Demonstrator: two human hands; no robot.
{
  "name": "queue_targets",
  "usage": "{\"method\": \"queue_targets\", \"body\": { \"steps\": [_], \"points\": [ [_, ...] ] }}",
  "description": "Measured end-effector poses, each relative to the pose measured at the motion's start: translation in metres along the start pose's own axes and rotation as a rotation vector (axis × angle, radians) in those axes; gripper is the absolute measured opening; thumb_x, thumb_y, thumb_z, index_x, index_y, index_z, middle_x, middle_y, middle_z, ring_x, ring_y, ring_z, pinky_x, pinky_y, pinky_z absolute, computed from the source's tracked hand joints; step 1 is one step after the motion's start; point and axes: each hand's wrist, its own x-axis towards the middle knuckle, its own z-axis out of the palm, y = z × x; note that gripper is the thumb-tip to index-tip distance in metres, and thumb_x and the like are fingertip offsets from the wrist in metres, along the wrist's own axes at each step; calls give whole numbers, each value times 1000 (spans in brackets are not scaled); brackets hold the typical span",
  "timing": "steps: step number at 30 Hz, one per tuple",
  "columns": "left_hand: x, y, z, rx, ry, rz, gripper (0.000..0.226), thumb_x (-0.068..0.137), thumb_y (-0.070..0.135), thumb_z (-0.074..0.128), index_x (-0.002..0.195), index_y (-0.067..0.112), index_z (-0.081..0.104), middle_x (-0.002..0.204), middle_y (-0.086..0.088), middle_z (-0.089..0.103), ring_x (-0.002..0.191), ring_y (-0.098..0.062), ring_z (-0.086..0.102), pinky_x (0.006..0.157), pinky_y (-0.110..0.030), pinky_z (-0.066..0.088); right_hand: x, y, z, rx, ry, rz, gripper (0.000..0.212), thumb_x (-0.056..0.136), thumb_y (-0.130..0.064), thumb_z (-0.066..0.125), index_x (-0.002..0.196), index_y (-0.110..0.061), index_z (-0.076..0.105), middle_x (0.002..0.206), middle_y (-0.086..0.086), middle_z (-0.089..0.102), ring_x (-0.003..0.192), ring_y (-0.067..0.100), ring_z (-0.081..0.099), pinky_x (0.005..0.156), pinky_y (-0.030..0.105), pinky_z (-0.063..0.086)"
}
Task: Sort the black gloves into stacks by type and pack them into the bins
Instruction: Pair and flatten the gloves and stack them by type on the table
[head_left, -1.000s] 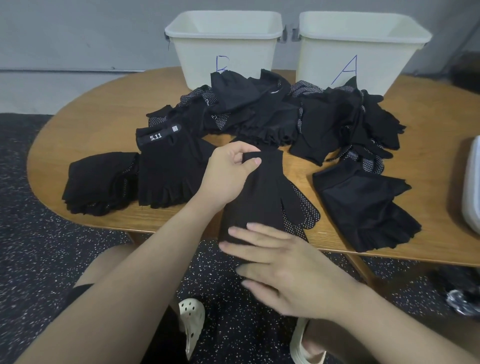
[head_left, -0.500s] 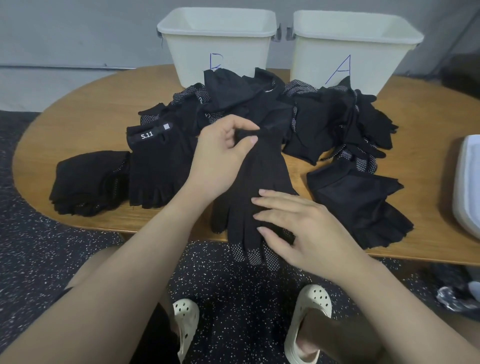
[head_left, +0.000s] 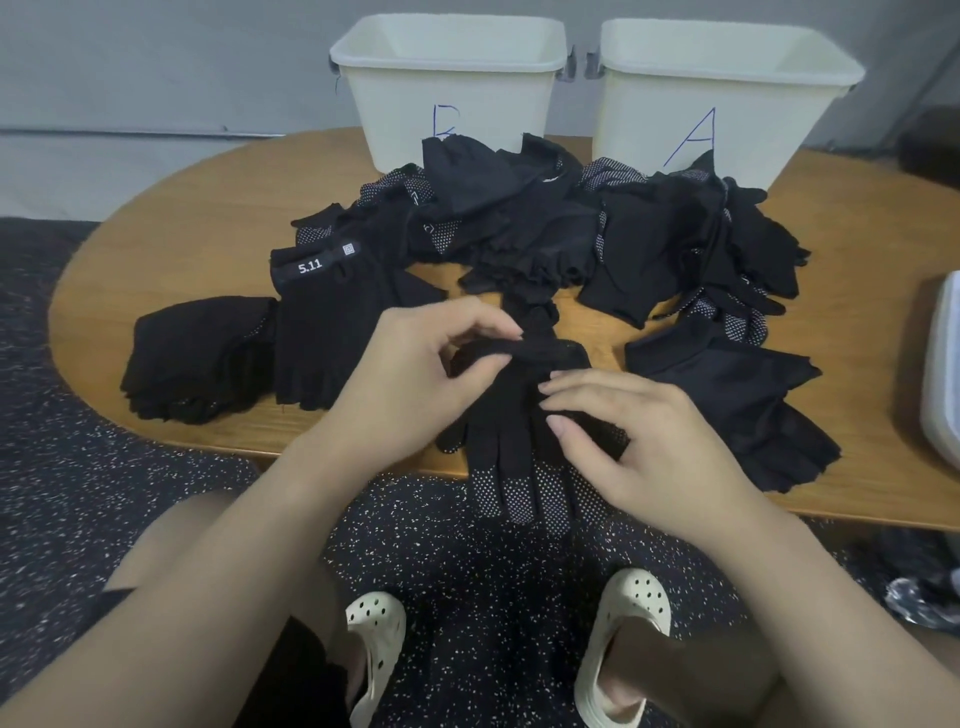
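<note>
While the left hand (head_left: 415, 374) pinches the cuff of a dotted glove (head_left: 511, 415) between thumb and curled fingers, the right hand (head_left: 639, 447) lies flat on the glove's palm area with its fingers straight, clamped on nothing. The glove rests at the near edge of the wooden table (head_left: 182, 218), its fingertips (the ones with white grip dots) hanging over that edge toward the floor. Toward the near left edge sits a folded dark stack (head_left: 197, 358), and just beside it a stack of fingerless gloves (head_left: 327, 338) whose top strap reads 5.11. At the near right edge lies another fingerless stack (head_left: 748, 410), partly overhanging. An unsorted heap of black gloves (head_left: 571, 228) spreads across the middle of the table. Along the far edge stand two cream bins: the left bin (head_left: 447, 67), its blue letter partly hidden by the heap, and the right bin (head_left: 727, 73), marked A.
</note>
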Motion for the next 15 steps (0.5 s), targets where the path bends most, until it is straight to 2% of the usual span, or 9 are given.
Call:
{"method": "queue_targets", "body": {
  "steps": [3, 7, 15],
  "points": [
    [-12, 0, 5, 10, -51, 35, 20, 87, 2, 78, 104, 13, 78, 100, 12, 77, 95, -5, 72, 86, -32, 58, -1, 2, -6, 34, 50, 9, 17, 94, -22, 69, 105, -15, 80, 110, -13, 73, 108, 4, 68, 95, 32, 55],
    [-28, -4, 10, 66, -110, 69, 22, 87, 5, 79, 107, 15, 78, 102, 9, 75, 96, -8, 71, 84, -36, 58, -2, 6, -11, 61, 47, 22, 7, 93, -10, 72, 95, -11, 78, 99, -11, 74, 98, 9, 71, 86, 38, 57],
    [-40, -7, 12, 85, -130, 64, 22, 88, 7, 78, 109, 15, 77, 105, 7, 75, 102, -10, 69, 86, -39, 57, -4, 7, -5, 22, 77, 87, 8, 95, -14, 70, 91, -16, 76, 92, -15, 71, 86, 15, 70, 73, 42, 56]
  ]
}}
